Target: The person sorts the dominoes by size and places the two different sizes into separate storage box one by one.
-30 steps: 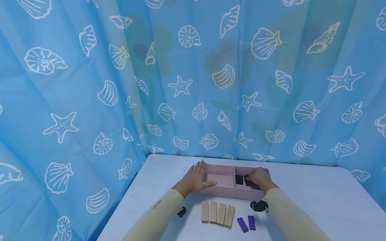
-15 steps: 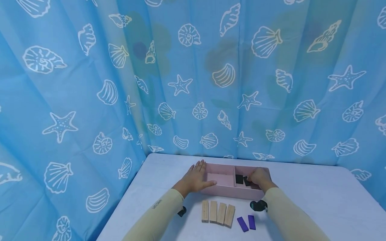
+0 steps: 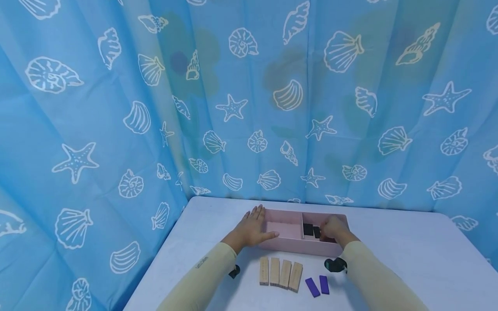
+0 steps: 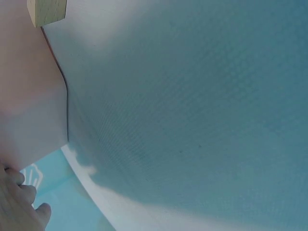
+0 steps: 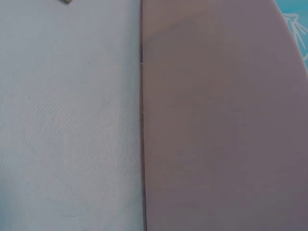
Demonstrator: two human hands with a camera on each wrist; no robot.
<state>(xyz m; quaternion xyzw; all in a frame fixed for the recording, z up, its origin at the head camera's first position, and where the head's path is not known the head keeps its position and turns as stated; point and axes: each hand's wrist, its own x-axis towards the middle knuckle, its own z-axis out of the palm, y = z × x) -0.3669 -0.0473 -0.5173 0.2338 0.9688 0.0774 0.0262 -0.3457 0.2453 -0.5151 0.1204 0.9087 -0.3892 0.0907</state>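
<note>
A long pink box (image 3: 299,246) with a divider stands on the table. My left hand (image 3: 250,229) lies on its left end, fingers stretched along the side and thumb over the front rim; some of its fingers (image 4: 21,190) show by the box corner in the left wrist view. My right hand (image 3: 335,229) reaches into the right compartment with fingers curled, pinching a small black block (image 3: 317,232), partly hidden by the fingertips. Left of that, near the divider, sits more black (image 3: 308,229), flat and squarish. The right wrist view shows only the box's front wall (image 5: 221,120) and tabletop.
Several plain wooden blocks (image 3: 274,271) lie in a row in front of the box. Right of them are two purple blocks (image 3: 312,287), slightly splayed. The white table (image 3: 397,242) meets a blue shell-print curtain (image 3: 249,108) behind and at the left.
The black block at my right fingertips has shifted slightly left and turned from slanted to straighter, beside the other black piece. My left hand stays on the box end.
</note>
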